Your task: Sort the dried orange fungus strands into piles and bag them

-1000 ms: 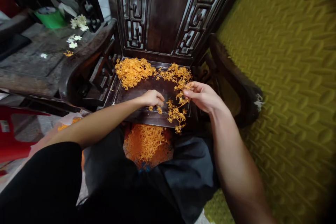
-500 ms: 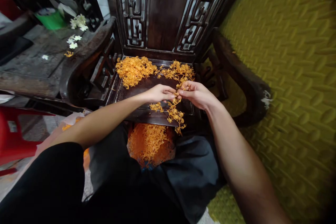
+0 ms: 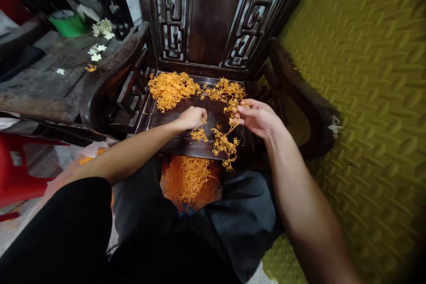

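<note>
orange stringy stuff is all over this dark carved wooden chair seat [image 3: 173, 117], looks like tiny flower strands or something similar, can't tell exactly what. the right hand [image 3: 258, 117] has its grip pinched narrow on the top end of a long tangled strand [image 3: 225, 142] that trails down across the seat and hangs a bit past the front edge. the left hand [image 3: 191, 118] sits just beside it, fingertips closed on one small orange bit, knuckles up, hovering low over the seat. a little loose clump [image 3: 199, 134] lies right under that hand.

further back on the seat there's a big heap [image 3: 170, 89] on the left side and a thinner scattered patch [image 3: 226, 91] on the right, both close to the chair back [image 3: 208, 13]. below the front edge, between the person's knees, a dark bag [image 3: 246, 213] holds another pile [image 3: 188, 179] of the same orange strands.

off to the left is a worn wooden bench [image 3: 43, 80] with a few white flowers [image 3: 101, 29] and a green tub [image 3: 68, 22] on it, plus a red plastic stool [image 3: 16, 173] lower down. yellow embossed matting [image 3: 366, 97] fills the right side.
</note>
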The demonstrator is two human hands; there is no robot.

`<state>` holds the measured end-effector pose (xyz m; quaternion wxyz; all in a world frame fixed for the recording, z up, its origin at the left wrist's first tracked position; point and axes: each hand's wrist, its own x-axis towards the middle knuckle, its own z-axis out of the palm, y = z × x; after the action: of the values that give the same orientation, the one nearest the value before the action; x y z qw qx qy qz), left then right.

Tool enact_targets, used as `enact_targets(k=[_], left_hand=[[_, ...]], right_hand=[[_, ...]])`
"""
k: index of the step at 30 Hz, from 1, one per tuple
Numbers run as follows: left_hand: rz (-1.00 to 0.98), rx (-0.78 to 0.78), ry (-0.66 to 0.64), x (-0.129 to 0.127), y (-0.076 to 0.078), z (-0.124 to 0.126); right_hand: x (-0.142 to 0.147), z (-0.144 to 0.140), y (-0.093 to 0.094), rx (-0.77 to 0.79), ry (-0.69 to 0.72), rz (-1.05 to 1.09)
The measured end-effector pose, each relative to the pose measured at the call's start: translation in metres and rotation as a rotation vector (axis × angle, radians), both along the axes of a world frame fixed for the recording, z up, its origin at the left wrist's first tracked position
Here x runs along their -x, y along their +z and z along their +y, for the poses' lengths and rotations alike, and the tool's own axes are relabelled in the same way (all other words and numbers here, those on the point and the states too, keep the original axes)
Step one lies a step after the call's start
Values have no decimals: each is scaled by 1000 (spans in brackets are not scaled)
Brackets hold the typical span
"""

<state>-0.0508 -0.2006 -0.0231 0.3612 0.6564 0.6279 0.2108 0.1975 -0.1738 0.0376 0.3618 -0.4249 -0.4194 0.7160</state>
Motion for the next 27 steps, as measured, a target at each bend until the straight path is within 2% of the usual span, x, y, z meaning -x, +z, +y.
enact_targets(k=[3,7,10,17,24,27], left_hand=[[-26,-57,-81,-7,4,-7],[-379,-89,-188,-21,15,-14],[-547,-84,-196,-36,18,-17],[-718,95,-21,-55,24,-19],[-737,176,256,-23,37,-9],[-757,225,341,-14,36,-2]], right_hand=[[9,0,-6,23,33,29],[17,-2,-4,-10,71,81],[21,-4,-1,-9,63,109],[30,-8,3,-45,60,139],[2,4,-4,-114,-93,-119],[-5,4,-3,-100,-77,-136]])
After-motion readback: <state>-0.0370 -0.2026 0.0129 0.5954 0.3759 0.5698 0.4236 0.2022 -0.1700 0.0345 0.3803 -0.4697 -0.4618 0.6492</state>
